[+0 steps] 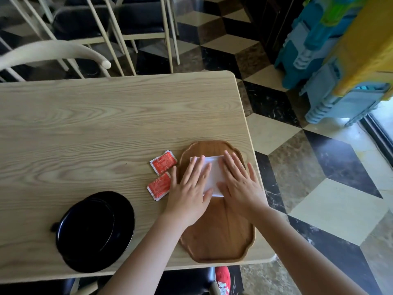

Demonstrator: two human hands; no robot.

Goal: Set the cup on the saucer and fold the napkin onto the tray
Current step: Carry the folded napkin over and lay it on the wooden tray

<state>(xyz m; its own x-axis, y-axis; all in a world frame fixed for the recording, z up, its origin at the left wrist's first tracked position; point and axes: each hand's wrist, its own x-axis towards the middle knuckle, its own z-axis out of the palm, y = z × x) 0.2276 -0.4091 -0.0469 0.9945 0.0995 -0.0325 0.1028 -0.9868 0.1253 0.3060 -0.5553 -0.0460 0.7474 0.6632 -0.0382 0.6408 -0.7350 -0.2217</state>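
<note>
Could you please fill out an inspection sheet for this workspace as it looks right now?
Surface: light wooden table, bare across its far half.
Job's things: white napkin lies flat on the wooden tray at the table's right edge; black saucer sits near left, and a separate cup cannot be told apart from it.
Clutter: two red packets just left of the tray.
Grippers: left hand and right hand both rest flat, fingers spread, on the napkin.
Cables: nothing seen.
Surroundings: chairs beyond the table, checkered floor, blue and yellow plastic structure at right.
</note>
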